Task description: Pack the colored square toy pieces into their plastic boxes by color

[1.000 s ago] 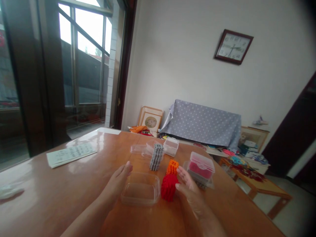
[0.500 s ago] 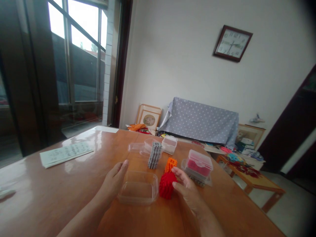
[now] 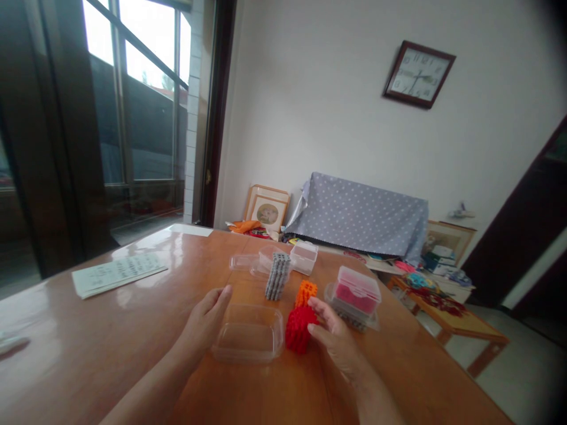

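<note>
My left hand (image 3: 204,319) is at the left rim of a clear plastic container (image 3: 248,358), fingers stretched out and holding nothing. I cannot tell whether it touches the rim. My right hand (image 3: 339,339) is beside a red knobbly block (image 3: 298,332), with thumb and fingers apart. Its fingertips overlap the block's right edge; contact is unclear. Just behind the red block stands an orange lattice-like block (image 3: 306,293). A tall grey block made of small studded pieces (image 3: 277,276) stands upright behind the clear container.
To the right sit stacked boxes, the top one pink with a clear lid (image 3: 358,289). A small clear box (image 3: 303,258) and clear lids (image 3: 244,263) lie farther back. Written papers (image 3: 119,274) rest at left on the wooden table (image 3: 248,395). A low bench (image 3: 469,330) stands beyond the right edge.
</note>
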`<move>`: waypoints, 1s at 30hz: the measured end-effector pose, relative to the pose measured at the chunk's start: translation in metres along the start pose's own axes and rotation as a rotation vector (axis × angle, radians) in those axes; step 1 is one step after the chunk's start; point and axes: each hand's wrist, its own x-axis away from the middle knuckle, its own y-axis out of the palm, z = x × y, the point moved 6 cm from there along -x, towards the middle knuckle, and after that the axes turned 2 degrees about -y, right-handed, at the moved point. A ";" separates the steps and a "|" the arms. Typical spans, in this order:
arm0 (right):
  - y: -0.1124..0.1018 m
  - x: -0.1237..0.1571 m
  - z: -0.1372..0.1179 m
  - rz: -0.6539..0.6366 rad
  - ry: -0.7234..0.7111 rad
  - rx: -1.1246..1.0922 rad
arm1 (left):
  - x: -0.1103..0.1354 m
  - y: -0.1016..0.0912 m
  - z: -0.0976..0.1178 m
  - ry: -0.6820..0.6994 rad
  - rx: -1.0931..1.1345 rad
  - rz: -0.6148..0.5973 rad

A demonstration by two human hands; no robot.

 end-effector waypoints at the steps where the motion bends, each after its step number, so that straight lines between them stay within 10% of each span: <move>1: 0.000 0.000 0.000 -0.003 -0.003 0.004 | 0.000 0.000 0.000 0.001 0.000 0.000; 15: -0.002 0.009 -0.030 0.197 -0.130 0.075 | -0.011 0.004 -0.033 -0.206 0.311 -0.045; 30: 0.159 -0.001 -0.044 -0.216 -0.101 0.612 | -0.005 0.008 -0.038 -0.351 0.540 -0.090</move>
